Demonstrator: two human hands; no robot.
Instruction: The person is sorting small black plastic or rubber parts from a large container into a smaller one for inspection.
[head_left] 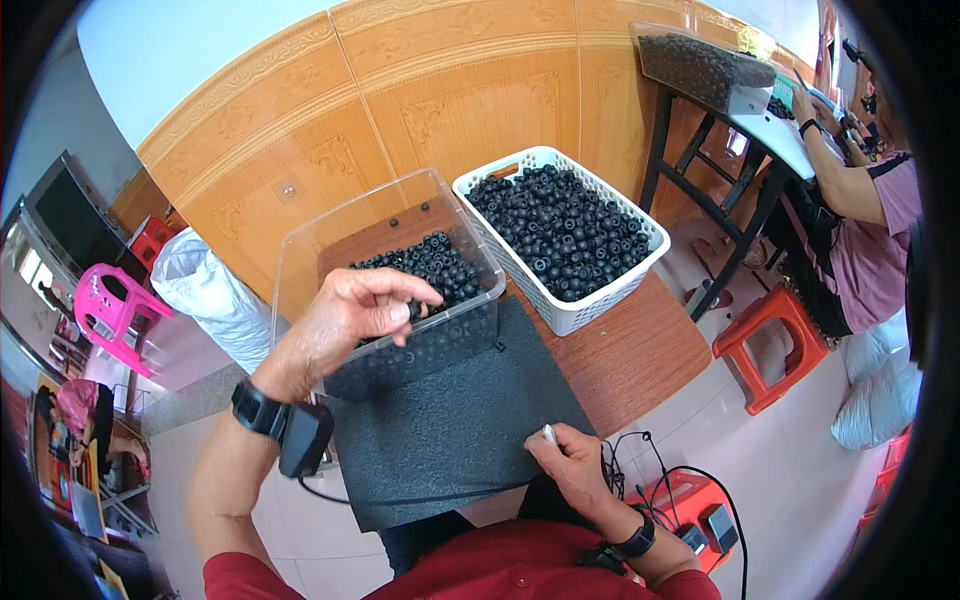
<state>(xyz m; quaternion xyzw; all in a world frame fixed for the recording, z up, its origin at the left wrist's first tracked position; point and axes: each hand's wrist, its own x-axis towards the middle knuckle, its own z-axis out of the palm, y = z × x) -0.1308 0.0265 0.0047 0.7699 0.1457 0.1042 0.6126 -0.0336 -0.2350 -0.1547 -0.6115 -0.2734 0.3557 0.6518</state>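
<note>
My left hand is over the near rim of a clear plastic box, its thumb and fingers drawn together. At their tips sits a small black round part, partly covered by the fingers. Many similar black ring-shaped parts lie loose inside the box. My right hand is closed low over the right edge of a dark mat. A short white rod-like thing pokes out of its grip; the rest of it is hidden.
A white perforated basket heaped with black parts stands right of the box on a brown wooden table. Cables and a red stool are beside my right arm. A person works at another table on the right.
</note>
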